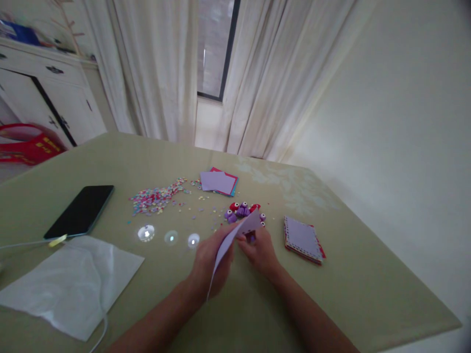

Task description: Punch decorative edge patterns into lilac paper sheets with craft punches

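Observation:
A lilac paper card (pixel 228 240) is held on edge in my left hand (pixel 206 260), with fingers closed round it. Dark spots like punched holes show near its upper right edge. At that edge my right hand (pixel 261 250) is closed on a small purple craft punch, mostly hidden by the fingers. Just beyond the hands lie several red and purple punches with round white eyes, including a purple punch (pixel 243 210). To the right is a stack of lilac and red cards (pixel 302 239) with rows of holes along its edges.
Paper confetti (pixel 154 200) is heaped left of centre, beside lilac, red and blue cards (pixel 219 182). Round clear discs (pixel 146 233) lie nearer me. A black phone (pixel 81 211) and a white sheet or bag (pixel 69 284) with a cable are at left. Curtains and a wall bound the table.

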A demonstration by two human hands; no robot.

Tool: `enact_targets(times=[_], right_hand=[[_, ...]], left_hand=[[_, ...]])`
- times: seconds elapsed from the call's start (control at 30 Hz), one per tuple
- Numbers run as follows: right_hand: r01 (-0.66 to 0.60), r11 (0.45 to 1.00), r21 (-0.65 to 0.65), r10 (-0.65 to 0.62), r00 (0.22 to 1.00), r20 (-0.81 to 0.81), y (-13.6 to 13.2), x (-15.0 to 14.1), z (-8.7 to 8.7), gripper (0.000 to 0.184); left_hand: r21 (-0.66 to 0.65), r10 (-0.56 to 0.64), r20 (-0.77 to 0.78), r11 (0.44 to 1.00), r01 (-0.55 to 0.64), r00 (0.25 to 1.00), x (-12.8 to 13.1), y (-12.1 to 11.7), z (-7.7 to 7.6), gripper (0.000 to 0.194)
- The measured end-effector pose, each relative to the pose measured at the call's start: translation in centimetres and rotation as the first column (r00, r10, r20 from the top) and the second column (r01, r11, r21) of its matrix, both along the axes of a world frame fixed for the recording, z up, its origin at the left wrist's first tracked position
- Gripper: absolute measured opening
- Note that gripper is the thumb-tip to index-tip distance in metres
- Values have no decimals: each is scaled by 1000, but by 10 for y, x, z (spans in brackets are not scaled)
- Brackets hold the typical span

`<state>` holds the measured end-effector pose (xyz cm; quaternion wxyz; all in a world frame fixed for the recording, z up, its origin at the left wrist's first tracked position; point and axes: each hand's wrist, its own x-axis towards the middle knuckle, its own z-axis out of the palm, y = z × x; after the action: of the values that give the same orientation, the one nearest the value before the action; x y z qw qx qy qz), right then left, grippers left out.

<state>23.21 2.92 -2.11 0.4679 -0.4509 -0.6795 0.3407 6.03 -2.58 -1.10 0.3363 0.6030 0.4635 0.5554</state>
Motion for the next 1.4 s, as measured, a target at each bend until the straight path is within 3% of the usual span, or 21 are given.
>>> enact_targets(times=[0.1, 0.17, 0.23, 0.37, 0.5, 0.67, 0.87, 1.13, 1.4], right_hand=[[52, 995, -84, -70, 972, -225, -9, 15, 2, 38], [41, 993, -112, -78, 931, -356, -9, 14, 7, 39], [-2, 985, -173, -75, 896, -438, -8, 11, 12, 39], [-135, 928, -348, -76, 845, -530, -10, 9, 11, 34], [-211, 890, -404, -47, 839, -542, -15, 6, 7, 37], [-208, 897, -390, -45, 834, -550, -19, 0, 9, 37], [-183, 919, -351, -38, 842, -538, -16, 0, 8, 42], [-185, 919, -347, -20, 859, -511, -14, -1, 5, 45], [-189, 903, -387, -33, 865, -501, -15, 4, 2, 46]], left_hand=[[-92, -36, 85, 995, 43, 996, 6, 2, 3, 31], [-216, 7, 157, 976, 27, 988, 8, 5, 4, 41], [-299, 53, 180, 954, 3, 982, 9, 9, 4, 47], [-339, 84, 144, 940, -30, 986, 4, 19, 3, 51], [-326, 96, 104, 944, -58, 990, -2, 25, 1, 43], [-335, 140, 47, 935, -117, 989, -4, 25, 4, 37], [-335, 73, 45, 941, -54, 996, 1, 23, 11, 35], [-341, 76, 62, 939, -50, 995, 0, 25, 16, 33], [-366, -27, 69, 929, 50, 997, -2, 28, 8, 29]])
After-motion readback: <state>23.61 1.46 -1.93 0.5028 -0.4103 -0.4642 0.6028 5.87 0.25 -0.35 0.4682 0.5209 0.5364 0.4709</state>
